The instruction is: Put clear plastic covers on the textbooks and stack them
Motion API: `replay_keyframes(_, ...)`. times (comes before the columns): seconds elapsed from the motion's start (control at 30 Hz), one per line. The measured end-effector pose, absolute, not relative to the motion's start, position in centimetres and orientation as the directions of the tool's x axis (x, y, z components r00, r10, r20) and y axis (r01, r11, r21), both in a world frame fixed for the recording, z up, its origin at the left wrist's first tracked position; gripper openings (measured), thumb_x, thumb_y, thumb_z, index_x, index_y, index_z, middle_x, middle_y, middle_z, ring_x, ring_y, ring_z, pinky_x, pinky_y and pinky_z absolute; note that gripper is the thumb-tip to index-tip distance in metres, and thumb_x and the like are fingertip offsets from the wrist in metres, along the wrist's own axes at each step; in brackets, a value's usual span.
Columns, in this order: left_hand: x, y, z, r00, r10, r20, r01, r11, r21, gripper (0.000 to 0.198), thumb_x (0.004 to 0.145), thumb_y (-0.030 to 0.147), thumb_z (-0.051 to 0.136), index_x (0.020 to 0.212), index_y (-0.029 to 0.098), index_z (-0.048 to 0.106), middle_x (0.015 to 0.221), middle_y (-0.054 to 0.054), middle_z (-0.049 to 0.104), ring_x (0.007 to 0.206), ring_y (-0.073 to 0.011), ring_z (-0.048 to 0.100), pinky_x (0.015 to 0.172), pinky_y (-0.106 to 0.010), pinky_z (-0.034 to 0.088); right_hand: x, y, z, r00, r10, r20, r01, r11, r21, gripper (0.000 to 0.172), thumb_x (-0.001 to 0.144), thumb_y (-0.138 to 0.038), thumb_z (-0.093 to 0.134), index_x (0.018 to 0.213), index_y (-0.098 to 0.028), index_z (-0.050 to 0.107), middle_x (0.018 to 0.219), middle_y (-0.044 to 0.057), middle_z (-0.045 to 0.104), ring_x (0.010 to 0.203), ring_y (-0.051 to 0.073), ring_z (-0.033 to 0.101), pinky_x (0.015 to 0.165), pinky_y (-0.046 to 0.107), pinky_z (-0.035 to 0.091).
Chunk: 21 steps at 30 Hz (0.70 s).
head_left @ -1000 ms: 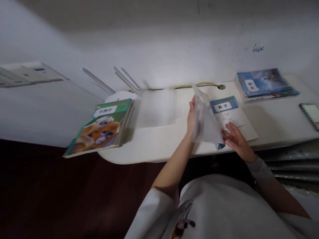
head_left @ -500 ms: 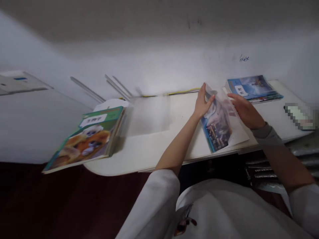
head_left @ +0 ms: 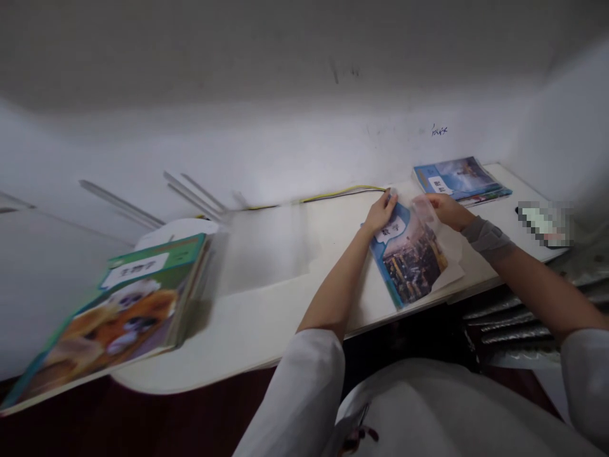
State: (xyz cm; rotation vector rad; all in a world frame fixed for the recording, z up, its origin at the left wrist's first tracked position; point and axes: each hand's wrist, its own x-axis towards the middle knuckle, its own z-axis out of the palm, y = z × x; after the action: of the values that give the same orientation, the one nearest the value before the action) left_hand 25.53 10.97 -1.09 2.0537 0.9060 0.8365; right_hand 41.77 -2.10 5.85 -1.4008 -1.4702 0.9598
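Observation:
A blue textbook with a city picture [head_left: 410,259] lies on the white table [head_left: 257,324], slightly turned. My left hand [head_left: 382,212] grips its top left corner, thumb on the front. A translucent plastic book cover [head_left: 450,259] lies folded back along the book's right side. My right hand [head_left: 450,211] pinches the top of this cover, its fingertips partly hidden behind the film. A grey band [head_left: 488,237] wraps my right wrist.
A stack of textbooks with a green cover on top [head_left: 128,311] overhangs the table's left end. Clear plastic sheets [head_left: 266,247] lie mid-table. Behind my right hand are more blue textbooks [head_left: 464,178]; a pixelated phone-like object [head_left: 545,223] is at right. A yellow cable [head_left: 333,192] runs along the wall.
The view has shifted, so the table sits lower and further left. The plastic cover has been drawn rightward off the textbook's front, baring its title and picture.

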Motion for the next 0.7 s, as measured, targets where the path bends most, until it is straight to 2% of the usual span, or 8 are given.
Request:
replay_keyframes(0.1,25.5,11.2,-1.1,0.571,0.755,0.321,0.286,-0.55,0.785,0.06,0.094,0.06,0.029,0.118,0.014,0.059,0.114,-0.011,0.067,0.106,-0.0234,0.06,0.095,-0.034,0.043,41.6,-1.2,5.6,-0.097,0.972,0.215,0.533,0.233,-0.813,0.027,0.074,-0.04,0.064,0.088,-0.017,0.067,0.092,0.007,0.071,0.084,0.022,0.065,0.08,0.038,0.052)
replay_keyframes(0.2,25.3,11.2,-1.1,0.551,0.773,0.314,0.311,-0.54,0.782,0.06,0.094,0.06,0.025,0.104,0.014,0.063,0.096,-0.009,0.07,0.09,-0.021,0.064,0.085,-0.03,0.047,41.8,-0.6,5.6,-0.166,0.949,0.269,0.751,0.298,-0.589,0.022,0.08,-0.032,0.056,0.089,-0.015,0.068,0.096,0.011,0.071,0.089,0.024,0.065,0.085,0.038,0.05)
replay_keyframes(0.33,24.3,11.4,-1.2,0.509,0.834,0.215,0.438,-0.466,0.769,0.062,0.098,0.054,0.016,0.099,0.015,0.064,0.084,-0.007,0.07,0.078,-0.0181,0.065,0.075,-0.027,0.047,41.4,-0.2,5.5,-0.163,0.955,0.249,0.925,0.236,-0.299,0.021,0.082,-0.026,0.053,0.093,-0.015,0.068,0.094,0.013,0.071,0.092,0.026,0.065,0.081,0.035,0.048)
replay_keyframes(0.4,23.7,11.6,-1.4,0.476,0.862,0.173,0.532,-0.439,0.724,0.06,0.098,0.05,0.017,0.098,0.016,0.066,0.083,-0.007,0.071,0.079,-0.0185,0.066,0.074,-0.027,0.046,40.9,0.1,5.4,-0.117,0.971,0.207,0.961,0.164,-0.224,0.018,0.082,-0.028,0.054,0.086,-0.016,0.067,0.086,0.012,0.07,0.086,0.027,0.064,0.074,0.034,0.046)
replay_keyframes(0.47,22.9,11.8,-1.6,0.441,0.886,0.143,0.619,-0.416,0.666,0.054,0.098,0.048,0.024,0.091,0.016,0.067,0.083,-0.009,0.072,0.081,-0.0205,0.066,0.074,-0.029,0.045,40.4,0.5,5.4,-0.078,0.981,0.178,0.962,0.121,-0.245,0.016,0.081,-0.031,0.056,0.073,-0.019,0.064,0.076,0.011,0.068,0.079,0.026,0.063,0.07,0.034,0.043)
replay_keyframes(0.53,22.3,11.7,-1.8,0.411,0.903,0.124,0.68,-0.395,0.618,0.047,0.096,0.045,0.033,0.083,0.017,0.067,0.085,-0.011,0.072,0.083,-0.0226,0.065,0.074,-0.03,0.044,40.1,0.9,5.6,-0.07,0.982,0.176,0.938,0.125,-0.324,0.02,0.079,-0.031,0.058,0.062,-0.021,0.057,0.07,0.008,0.064,0.076,0.024,0.059,0.07,0.033,0.041)
replay_keyframes(0.7,21.7,11.2,-1.9,0.368,0.922,0.119,0.737,-0.368,0.567,0.037,0.095,0.043,0.039,0.081,0.02,0.065,0.09,-0.011,0.072,0.087,-0.0231,0.064,0.074,-0.03,0.041,40.6,1.1,7.1,-0.085,0.977,0.194,0.862,0.17,-0.478,0.026,0.078,-0.029,0.052,0.054,-0.022,0.043,0.06,0.001,0.051,0.072,0.016,0.05,0.071,0.028,0.038)
